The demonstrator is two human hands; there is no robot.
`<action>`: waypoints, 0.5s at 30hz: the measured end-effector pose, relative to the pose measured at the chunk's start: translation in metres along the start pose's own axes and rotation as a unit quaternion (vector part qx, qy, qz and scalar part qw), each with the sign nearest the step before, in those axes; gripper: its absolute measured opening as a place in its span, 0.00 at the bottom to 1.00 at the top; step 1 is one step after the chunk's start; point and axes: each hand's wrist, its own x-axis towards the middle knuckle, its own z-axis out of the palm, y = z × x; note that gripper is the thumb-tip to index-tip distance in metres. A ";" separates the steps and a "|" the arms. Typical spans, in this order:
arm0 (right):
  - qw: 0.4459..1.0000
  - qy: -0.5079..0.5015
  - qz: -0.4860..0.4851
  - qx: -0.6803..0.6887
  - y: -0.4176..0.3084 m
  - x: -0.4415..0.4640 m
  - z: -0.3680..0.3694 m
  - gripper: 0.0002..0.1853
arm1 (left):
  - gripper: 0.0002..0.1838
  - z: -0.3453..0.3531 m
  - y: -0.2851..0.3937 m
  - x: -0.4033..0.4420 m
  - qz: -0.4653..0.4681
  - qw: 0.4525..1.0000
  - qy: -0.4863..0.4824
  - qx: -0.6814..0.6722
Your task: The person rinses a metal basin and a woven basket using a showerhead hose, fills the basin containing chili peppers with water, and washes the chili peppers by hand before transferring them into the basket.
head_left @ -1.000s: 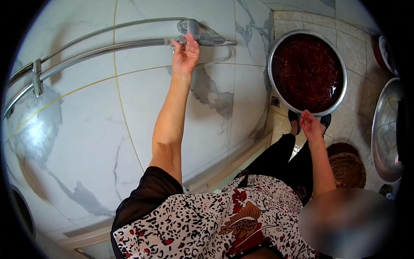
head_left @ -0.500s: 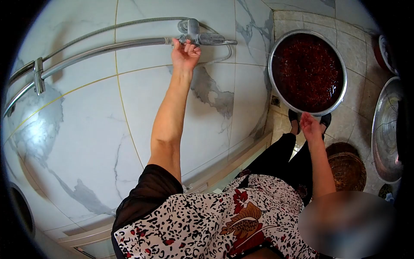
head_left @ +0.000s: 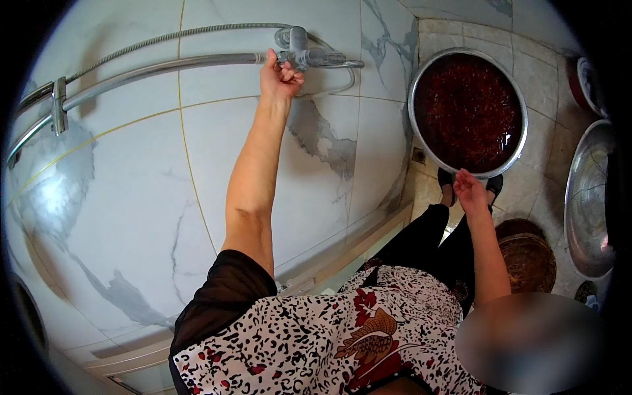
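My left hand (head_left: 282,80) reaches up to the chrome shower faucet (head_left: 298,51) on the tiled wall. Its fingers are curled at the faucet's underside and the thumb points up beside the pipe joint; the part it grips is mostly covered. Below to the right, a large round metal basin (head_left: 412,108) stands on the floor, filled with dark water and many small red pieces I cannot name for certain. My right hand (head_left: 471,193) is by the basin's near rim, palm up, fingers stretched and slightly cupped, holding nothing. Whether it touches the rim I cannot tell.
A shower rail (head_left: 164,68) and flexible hose (head_left: 178,36) run left along the wall. A brown woven basket (head_left: 526,260) sits right of my legs. A large metal tray (head_left: 588,210) and a reddish bowl (head_left: 580,89) are at the right edge. A floor drain (head_left: 419,155) lies left of the basin.
The fingers and thumb of my left hand have shifted slightly at the faucet, with the thumb higher. My right hand stays by the basin rim. The view has moved a little.
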 end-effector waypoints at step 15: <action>0.999 -0.014 0.000 -0.045 0.018 -0.013 0.058 0.13 | 0.26 0.001 -0.011 -0.021 -0.057 0.996 -0.052 -0.042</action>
